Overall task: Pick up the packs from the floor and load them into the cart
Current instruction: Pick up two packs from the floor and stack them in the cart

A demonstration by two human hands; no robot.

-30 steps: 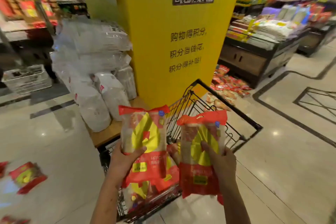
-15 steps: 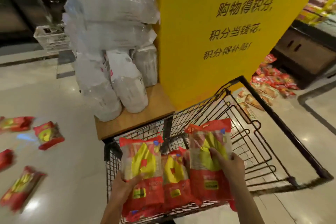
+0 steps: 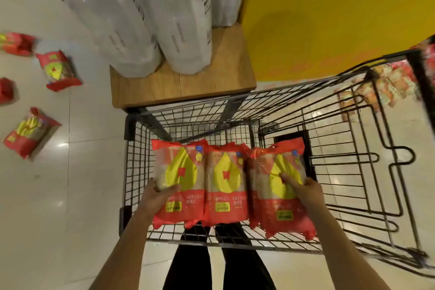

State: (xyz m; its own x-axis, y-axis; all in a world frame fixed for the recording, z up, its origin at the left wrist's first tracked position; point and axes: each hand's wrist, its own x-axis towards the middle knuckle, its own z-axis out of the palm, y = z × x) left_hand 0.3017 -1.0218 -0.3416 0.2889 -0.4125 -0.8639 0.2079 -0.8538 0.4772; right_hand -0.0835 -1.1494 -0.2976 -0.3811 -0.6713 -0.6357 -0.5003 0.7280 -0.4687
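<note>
1. Fingers [image 3: 290, 180] of right hand [image 3: 308, 192] lie curled over front of right pack [image 3: 280, 186], thumb side hidden behind it; hand grips pack at its right edge, inside cart [image 3: 348, 172]
2. L hand [image 3: 156, 195] grips left pack [image 3: 180, 181] at its left edge, thumb across front, other fingers hidden behind
3. Middle pack [image 3: 226, 183] sits btwn the two held packs, touching both; no hand on it
4. All 3 packs are red w/ yellow drop shape, tops pointing to cart's far end, lined up side by side near cart's near-left corner, over its wire floor; can't tell if held ones rest on wire or hang just above
5. Cart is black wire, near rim runs under packs' bottom edges; right part of basket holds only a folded wire flap [image 3: 367, 167]
6. More packs on floor [image 3: 70, 219] left of cart, well apart from it: one [image 3: 57, 70] by upper left, one [image 3: 29, 132] lower, two more [image 3: 16, 43] cut by left frame edge, blurred
7. Wooden platform [image 3: 188, 80] just beyond cart's far-left corner carries big white sacks [image 3: 179, 21]; yellow pillar [image 3: 329, 19] stands right of it
8. Blurred red-orange packets [image 3: 388, 87] lie on floor past cart's far-right corner
9. Person's dark trouser legs [image 3: 188, 261] show under cart's near rim
</note>
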